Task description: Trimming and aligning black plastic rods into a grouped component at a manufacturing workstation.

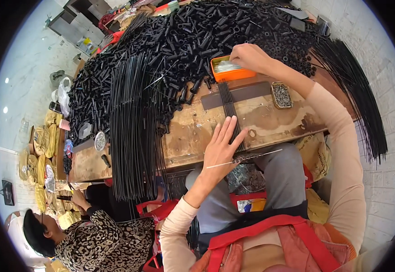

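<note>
In the head view, I found my left hand (pixel 223 143) unclenched, its fingers extended over the bundle of black rods (pixel 227 97), which ran toward twelve o'clock across a dark strip (pixel 254 93). My right hand (pixel 250 58) was bent over the orange box (pixel 241 74) at twelve o'clock from the left, near its pale slender pieces (pixel 227 66); whether it grasped one, I could not tell. Good practice, I judged, required light, even pressure keeping the rods parallel and pieces taken singly.
</note>
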The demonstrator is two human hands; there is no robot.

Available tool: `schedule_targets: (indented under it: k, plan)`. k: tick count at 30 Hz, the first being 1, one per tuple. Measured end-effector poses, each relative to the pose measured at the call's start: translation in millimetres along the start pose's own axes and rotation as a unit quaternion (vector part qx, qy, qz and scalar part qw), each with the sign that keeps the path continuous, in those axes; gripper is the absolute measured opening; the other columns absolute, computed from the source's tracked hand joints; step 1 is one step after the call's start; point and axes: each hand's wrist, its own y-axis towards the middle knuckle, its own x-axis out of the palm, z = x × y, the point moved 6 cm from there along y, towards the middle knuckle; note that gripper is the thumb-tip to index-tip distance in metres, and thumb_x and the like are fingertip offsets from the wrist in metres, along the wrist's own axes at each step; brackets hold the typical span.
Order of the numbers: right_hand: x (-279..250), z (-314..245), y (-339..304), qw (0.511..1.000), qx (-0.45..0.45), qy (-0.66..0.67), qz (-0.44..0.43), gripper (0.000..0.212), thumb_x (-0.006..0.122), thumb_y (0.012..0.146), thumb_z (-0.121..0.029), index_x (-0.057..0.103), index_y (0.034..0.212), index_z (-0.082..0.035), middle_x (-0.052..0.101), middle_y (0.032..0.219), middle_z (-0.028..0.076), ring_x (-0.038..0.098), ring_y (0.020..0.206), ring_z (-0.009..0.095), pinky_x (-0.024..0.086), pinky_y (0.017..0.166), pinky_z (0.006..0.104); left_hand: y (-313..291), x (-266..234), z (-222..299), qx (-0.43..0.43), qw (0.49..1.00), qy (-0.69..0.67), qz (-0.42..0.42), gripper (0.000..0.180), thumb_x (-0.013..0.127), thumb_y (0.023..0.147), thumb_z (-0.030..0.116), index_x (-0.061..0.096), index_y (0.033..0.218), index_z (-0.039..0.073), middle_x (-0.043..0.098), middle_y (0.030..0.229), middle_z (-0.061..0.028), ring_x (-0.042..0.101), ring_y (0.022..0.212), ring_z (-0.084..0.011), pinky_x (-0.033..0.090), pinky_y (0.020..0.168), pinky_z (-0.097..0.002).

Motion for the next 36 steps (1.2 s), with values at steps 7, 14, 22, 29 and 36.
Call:
schedule_targets:
  k: [7,14,22,29,36]
  plan:
    - [5,-53,-69,0.994,-0.084,-0.064,0.029,0.029,0.057,0.081,-0.002,0.066,0.108,-0.004,0.060,0.082,0.014,0.063,0.077,0.033,0.052,0.068,0.0426,13,0,-2,0.022,0.999,0.045,-0.015,0.087,0.082,0.067,0.035,0.042,0.143,0.020,0.023,0.155,-0.0198,0.021,0.144,-0.0361,0.021,0.117,-0.0494]
    - [6,-47,-79,0.997,-0.055,-0.053,-0.005,0.041,0.058,0.079,-0.003,0.061,0.120,-0.006,0.059,0.084,0.015,0.062,0.076,0.034,0.051,0.069,0.0443,12,1,-2,0.024,0.999,0.029,-0.013,0.084,0.079,0.070,0.042,0.043,0.143,0.020,0.023,0.155,-0.0211,0.021,0.144,-0.0361,0.020,0.117,-0.0487]
    - [5,-52,-73,0.996,-0.068,-0.048,0.012,0.035,0.057,0.076,-0.001,0.065,0.110,-0.005,0.062,0.081,0.015,0.064,0.075,0.034,0.052,0.068,0.0460,13,2,-2,0.024,0.999,0.024,-0.011,0.084,0.079,0.070,0.043,0.044,0.142,0.020,0.024,0.154,-0.0210,0.022,0.144,-0.0362,0.020,0.117,-0.0485]
    - [10,-47,-69,0.993,-0.102,-0.057,0.015,0.033,0.057,0.080,-0.003,0.064,0.113,-0.006,0.061,0.086,0.012,0.063,0.078,0.033,0.052,0.068,0.0432,13,0,-1,0.025,0.999,0.027,-0.027,0.077,0.070,0.076,0.043,0.042,0.143,0.019,0.022,0.154,-0.0232,0.020,0.144,-0.0375,0.018,0.118,-0.0483]
    - [14,-39,-52,0.986,-0.148,-0.016,0.081,0.009,0.062,0.081,-0.008,0.060,0.089,-0.004,0.060,0.083,0.011,0.062,0.078,0.032,0.051,0.067,0.0406,14,-1,0,0.024,0.999,0.024,-0.035,0.084,0.081,0.067,0.038,0.046,0.141,0.019,0.024,0.154,-0.0216,0.021,0.144,-0.0369,0.021,0.117,-0.0481]
